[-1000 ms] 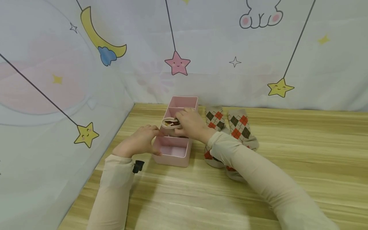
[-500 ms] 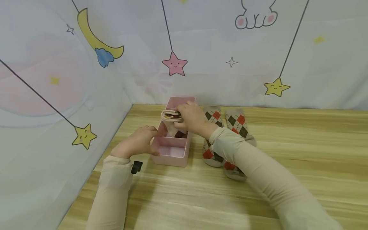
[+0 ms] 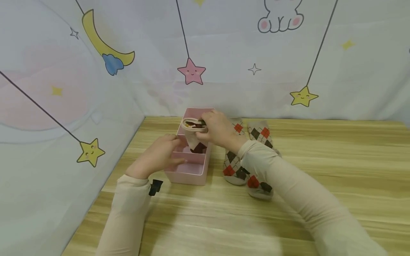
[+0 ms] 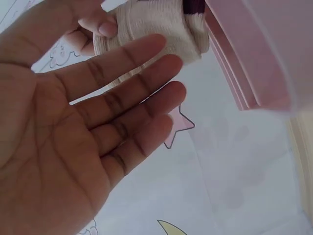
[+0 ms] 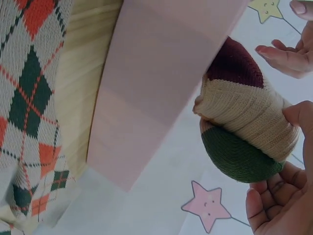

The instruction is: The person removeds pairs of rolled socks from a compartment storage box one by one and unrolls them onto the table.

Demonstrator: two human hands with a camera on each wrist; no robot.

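Observation:
My right hand (image 3: pixel 221 129) pinches a folded sock (image 5: pixel 244 107) between thumb and fingers. Its ribbed cuff is cream, with maroon and dark green patches. In the head view the sock is above the middle of a pink divided box (image 3: pixel 185 179), and its lower end overlaps a compartment there. My left hand (image 3: pixel 157 156) is at the box's left side, fingers extended over the rim and holding nothing. The left wrist view shows its palm and straight fingers (image 4: pixel 142 105) in front of the sock; whether they touch it I cannot tell.
Two argyle socks lie flat on the wooden table right of the box, one nearer (image 3: pixel 235 167) and one farther right (image 3: pixel 257 183), partly under my right forearm. A printed cloth backdrop (image 3: pixel 224 96) stands behind the table and along its left side.
My right hand has lifted the folded sock higher over the box's middle. The left hand's fingers have come off the box's front left corner and now extend over it. The head view has shifted slightly.

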